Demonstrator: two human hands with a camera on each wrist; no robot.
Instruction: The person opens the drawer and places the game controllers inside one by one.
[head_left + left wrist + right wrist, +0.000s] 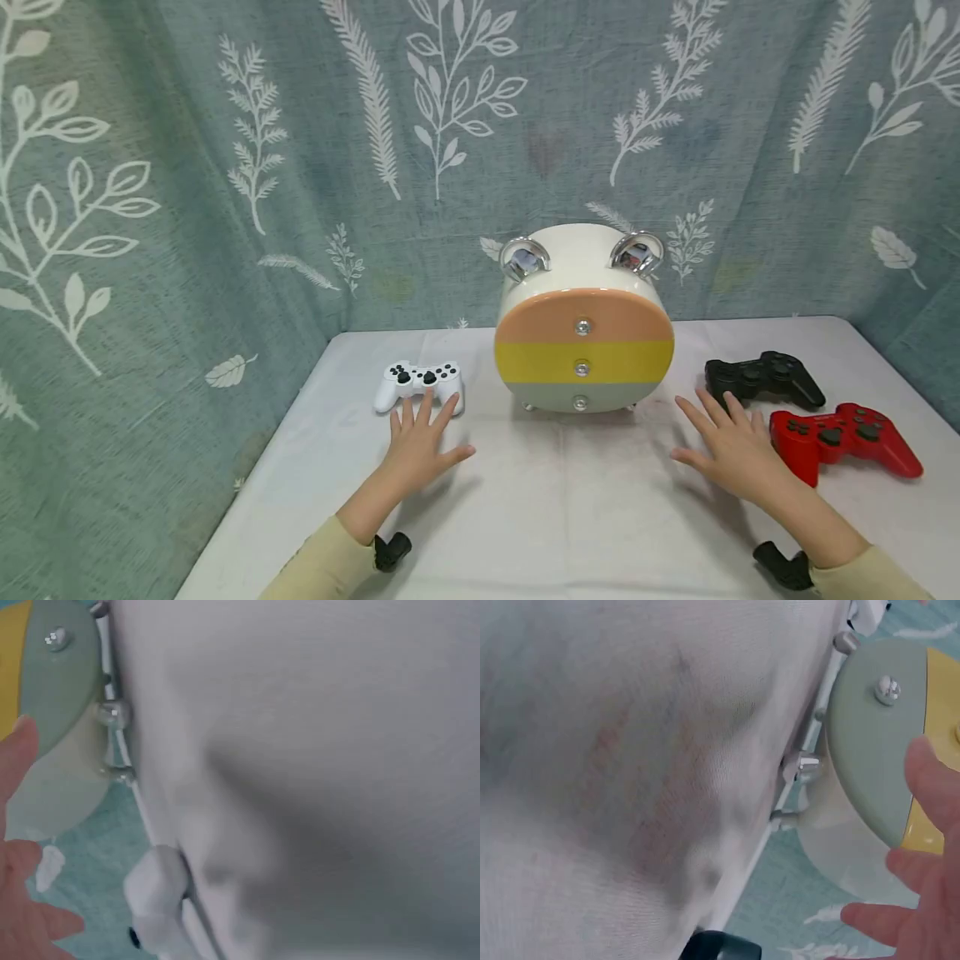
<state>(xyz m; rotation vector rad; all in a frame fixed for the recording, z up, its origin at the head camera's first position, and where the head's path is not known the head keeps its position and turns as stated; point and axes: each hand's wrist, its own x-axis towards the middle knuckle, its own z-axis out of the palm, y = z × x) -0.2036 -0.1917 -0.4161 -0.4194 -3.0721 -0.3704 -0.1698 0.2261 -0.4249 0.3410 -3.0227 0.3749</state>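
1. Nearest, two pale yellow sleeves (322,562) come in from the near edge, each with a black wrist-worn piece (392,552) at its cuff, above a table (555,508) covered in white cloth.
2. The left hand (420,450) is held palm down, fingers spread and nothing in its grasp. The left wrist view shows it raised off the cloth.
3. The right hand (738,450) matches it on the right: fingers fanned out, gripping nothing.
4. The red controller (849,437) lies at the right, just beside the right hand; whether they touch I cannot tell.
5. The white controller (418,385) lies on the left, beyond the left hand, whose fingertips overlap its near side from above.
6. The black controller (765,379) lies on the far right, beyond the red one and near the right fingertips.
7. Far in the middle stands a rounded cabinet (592,304), banded orange, yellow and grey-green, with a silver knob (582,367) on each band and two silver pieces on top.
8. Farthest hangs a blue-green curtain (300,183) printed with white leaves.
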